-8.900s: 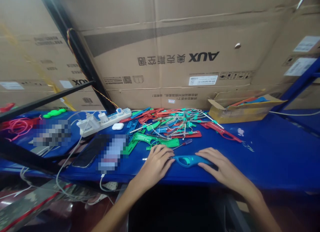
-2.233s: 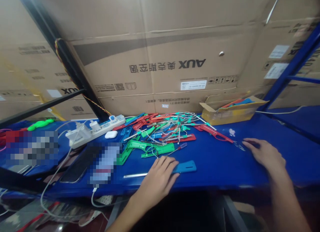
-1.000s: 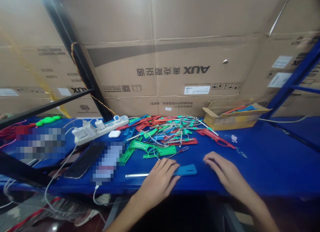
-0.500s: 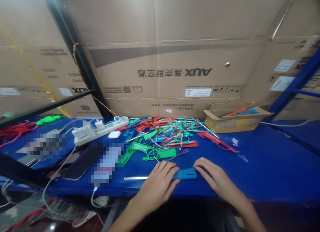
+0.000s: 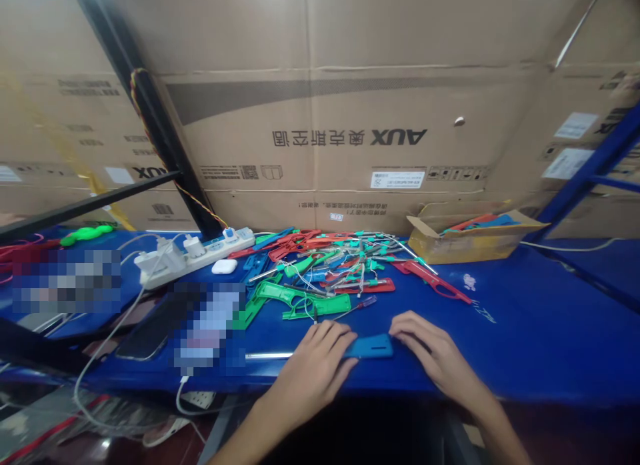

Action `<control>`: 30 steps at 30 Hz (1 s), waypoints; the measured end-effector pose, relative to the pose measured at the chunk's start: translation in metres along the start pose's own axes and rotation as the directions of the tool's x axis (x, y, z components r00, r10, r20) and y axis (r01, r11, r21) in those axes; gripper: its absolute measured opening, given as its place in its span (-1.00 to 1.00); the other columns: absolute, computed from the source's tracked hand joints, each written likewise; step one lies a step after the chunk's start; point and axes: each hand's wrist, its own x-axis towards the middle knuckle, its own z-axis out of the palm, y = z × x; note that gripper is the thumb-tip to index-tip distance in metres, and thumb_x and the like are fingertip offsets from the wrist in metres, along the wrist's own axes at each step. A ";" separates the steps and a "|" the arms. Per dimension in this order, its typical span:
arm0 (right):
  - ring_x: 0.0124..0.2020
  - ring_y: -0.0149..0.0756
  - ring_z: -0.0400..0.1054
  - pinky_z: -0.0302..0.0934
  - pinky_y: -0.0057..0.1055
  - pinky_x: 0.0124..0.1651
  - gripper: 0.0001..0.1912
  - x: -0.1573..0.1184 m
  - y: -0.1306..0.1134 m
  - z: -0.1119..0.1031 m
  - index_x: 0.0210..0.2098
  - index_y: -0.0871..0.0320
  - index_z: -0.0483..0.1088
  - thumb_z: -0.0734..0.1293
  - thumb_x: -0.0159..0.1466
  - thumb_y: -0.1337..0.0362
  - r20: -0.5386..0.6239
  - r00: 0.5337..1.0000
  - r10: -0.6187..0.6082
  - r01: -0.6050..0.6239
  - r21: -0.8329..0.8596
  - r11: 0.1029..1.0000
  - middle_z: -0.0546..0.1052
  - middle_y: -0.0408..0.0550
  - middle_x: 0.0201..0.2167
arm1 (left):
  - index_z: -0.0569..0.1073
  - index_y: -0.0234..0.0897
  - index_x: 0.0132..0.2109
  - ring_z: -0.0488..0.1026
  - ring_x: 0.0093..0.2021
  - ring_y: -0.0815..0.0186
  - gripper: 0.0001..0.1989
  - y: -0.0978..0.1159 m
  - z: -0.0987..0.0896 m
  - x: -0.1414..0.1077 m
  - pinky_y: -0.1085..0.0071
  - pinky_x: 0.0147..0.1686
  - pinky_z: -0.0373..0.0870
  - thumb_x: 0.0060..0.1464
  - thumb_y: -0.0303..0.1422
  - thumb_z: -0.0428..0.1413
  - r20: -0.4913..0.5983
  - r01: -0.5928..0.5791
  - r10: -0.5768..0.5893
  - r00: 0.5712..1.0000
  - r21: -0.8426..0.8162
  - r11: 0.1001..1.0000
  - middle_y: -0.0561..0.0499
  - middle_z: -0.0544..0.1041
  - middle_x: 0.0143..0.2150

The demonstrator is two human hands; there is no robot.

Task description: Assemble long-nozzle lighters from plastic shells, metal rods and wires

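Observation:
My left hand [image 5: 323, 361] is closed round a blue lighter-like piece [image 5: 373, 345], whose flat handle end shows to the right of my fingers. From the other side of that hand a silver metal tube [image 5: 270, 355] sticks out to the left. Beside the handle's right end is my right hand [image 5: 425, 345], its fingers curved and thumb apart from them, with nothing visible between them. Behind my hands lie a green handle shell [image 5: 320, 306], a small screwdriver with a purple handle [image 5: 367, 302] and a red handle [image 5: 440, 283].
A heap of coloured shells, tubes and wires [image 5: 350, 261] spreads behind. An open cardboard box [image 5: 465, 245] with parts stands at the right. To the left are a power strip [image 5: 213, 253], a white earphone case [image 5: 225, 267], a lit phone [image 5: 213, 328] and a dark phone [image 5: 157, 325].
The view has shifted slightly. Both hands and the blue piece keep nearly the same places relative to each other.

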 end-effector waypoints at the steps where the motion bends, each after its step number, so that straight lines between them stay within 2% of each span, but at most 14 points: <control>1: -0.13 -0.26 0.48 0.35 -0.40 -0.02 -0.77 0.000 0.001 0.000 -0.17 0.05 0.45 0.17 0.52 0.24 -0.001 1.000 -0.003 0.003 -0.001 1.000 0.53 -0.03 -0.17 | 0.34 -0.21 0.24 0.40 0.16 0.08 -0.69 0.000 0.000 0.000 0.05 0.17 0.37 0.42 -0.30 0.04 -0.004 -0.002 0.002 1.000 0.004 1.000 -0.10 0.47 0.16; 5: -0.12 -0.26 0.49 0.35 -0.40 -0.02 -0.78 0.000 0.003 0.002 -0.15 0.04 0.46 0.18 0.51 0.24 0.016 1.000 -0.011 0.012 -0.014 1.000 0.54 -0.03 -0.16 | 0.36 -0.21 0.23 0.42 0.14 0.09 -0.70 0.001 0.000 0.000 0.07 0.16 0.39 0.43 -0.30 0.03 -0.038 -0.021 0.022 0.999 0.020 1.000 -0.11 0.49 0.13; 9: -0.07 -0.25 0.50 0.35 -0.41 0.02 -0.82 0.000 0.002 0.004 -0.10 0.03 0.46 0.22 0.50 0.22 0.016 1.000 0.011 -0.011 -0.033 0.999 0.57 -0.04 -0.13 | 0.35 -0.21 0.23 0.42 0.13 0.08 -0.70 0.001 -0.001 0.001 0.08 0.13 0.41 0.42 -0.32 0.04 -0.023 -0.020 0.020 1.000 0.011 1.000 -0.10 0.49 0.14; 14: -0.13 -0.28 0.49 0.34 -0.43 -0.03 -0.80 0.001 0.001 0.003 -0.17 0.04 0.46 0.21 0.51 0.24 0.042 0.999 -0.025 0.026 -0.036 0.999 0.55 -0.06 -0.17 | 0.34 -0.22 0.23 0.41 0.13 0.07 -0.70 0.001 0.000 0.001 0.06 0.13 0.40 0.41 -0.32 0.06 -0.012 -0.023 0.023 1.000 -0.001 1.000 -0.10 0.48 0.15; 20: -0.13 -0.27 0.49 0.35 -0.42 -0.03 -0.78 0.000 0.003 0.004 -0.17 0.04 0.46 0.19 0.51 0.24 0.060 0.998 -0.029 0.033 -0.062 0.998 0.55 -0.04 -0.16 | 0.36 -0.22 0.21 0.43 0.12 0.10 -0.71 -0.001 0.002 0.001 0.08 0.13 0.41 0.43 -0.29 0.02 -0.054 -0.037 0.038 0.998 0.016 0.999 -0.11 0.49 0.13; 30: -0.09 -0.28 0.48 0.34 -0.42 -0.02 -0.78 -0.002 0.000 0.005 -0.09 0.02 0.44 0.15 0.53 0.27 0.104 0.994 -0.042 0.054 -0.115 0.992 0.52 -0.02 -0.08 | 0.34 -0.22 0.23 0.41 0.12 0.07 -0.70 -0.002 0.003 0.001 0.07 0.12 0.40 0.43 -0.32 0.02 -0.028 -0.038 0.039 0.999 0.012 0.999 -0.11 0.48 0.15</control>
